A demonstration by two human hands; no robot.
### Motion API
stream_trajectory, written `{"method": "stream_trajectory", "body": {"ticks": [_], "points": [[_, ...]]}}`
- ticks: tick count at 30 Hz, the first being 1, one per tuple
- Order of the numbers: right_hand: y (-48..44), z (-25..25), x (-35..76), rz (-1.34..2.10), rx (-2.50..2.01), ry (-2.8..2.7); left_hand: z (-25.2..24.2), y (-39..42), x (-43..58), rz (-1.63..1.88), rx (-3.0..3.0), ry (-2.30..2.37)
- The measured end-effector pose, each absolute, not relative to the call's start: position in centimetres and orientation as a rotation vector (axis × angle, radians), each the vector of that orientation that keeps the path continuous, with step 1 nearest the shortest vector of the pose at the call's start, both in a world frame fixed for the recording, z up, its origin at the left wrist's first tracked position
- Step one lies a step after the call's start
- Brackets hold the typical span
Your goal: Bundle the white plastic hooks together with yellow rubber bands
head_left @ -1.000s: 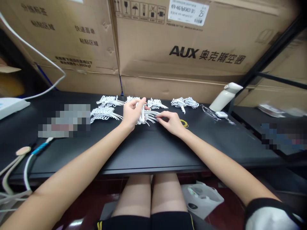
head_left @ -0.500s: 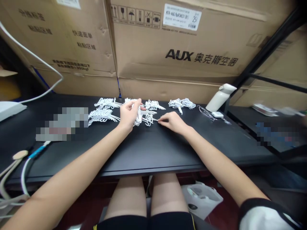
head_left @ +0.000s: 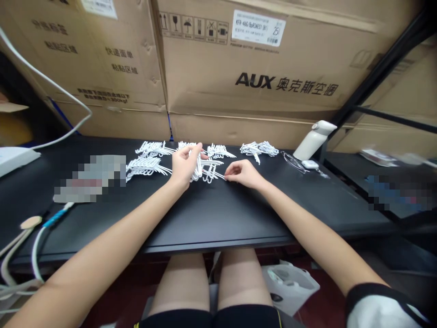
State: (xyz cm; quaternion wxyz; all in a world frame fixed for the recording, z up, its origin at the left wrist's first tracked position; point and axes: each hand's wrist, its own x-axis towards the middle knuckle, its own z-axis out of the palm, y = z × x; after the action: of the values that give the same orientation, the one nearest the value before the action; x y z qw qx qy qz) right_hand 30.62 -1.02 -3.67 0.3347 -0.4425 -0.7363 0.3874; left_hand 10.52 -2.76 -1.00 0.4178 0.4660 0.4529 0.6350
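Observation:
My left hand [head_left: 186, 166] is closed around a bunch of white hooks [head_left: 198, 171], thin rods with bent ends. To its right, a small group of white hooks [head_left: 209, 174] lies on the black table. My right hand [head_left: 244, 174] pinches the straight end of one of these hooks at the group's right side. Behind and left of my left hand are more rows of white hooks [head_left: 145, 165], laid side by side with their stems pointing right. Another pile of white hooks [head_left: 259, 149] rests farther back on the right, less neatly stacked.
Large cardboard boxes [head_left: 252, 64] stand along the back of the black table [head_left: 218, 218]. At the right rear are a white bottle [head_left: 314, 140], glasses [head_left: 294, 162] and a small white case [head_left: 310, 164]. A white cable [head_left: 61, 84] hangs at the left. Below sits a plastic bag [head_left: 290, 287].
My right hand's fingers have curled a little more, and the hook end in its pinch sits slightly lower. The hooks beside it have shifted slightly. My left hand stays nearly in place.

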Motion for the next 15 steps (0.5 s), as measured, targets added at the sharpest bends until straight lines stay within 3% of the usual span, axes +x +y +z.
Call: {"method": "stream_trajectory", "body": {"ticks": [10,15], "points": [[-0.1,-1.4,34.4,1.023,-1.415,-1.986,-1.3,-3.1,10.8,1.567,1.313,1.156],[0.2,-1.6,33.9,0.928,-1.216,-1.761,-1.6,-3.2,10.8,1.57,1.521,1.141]]}}
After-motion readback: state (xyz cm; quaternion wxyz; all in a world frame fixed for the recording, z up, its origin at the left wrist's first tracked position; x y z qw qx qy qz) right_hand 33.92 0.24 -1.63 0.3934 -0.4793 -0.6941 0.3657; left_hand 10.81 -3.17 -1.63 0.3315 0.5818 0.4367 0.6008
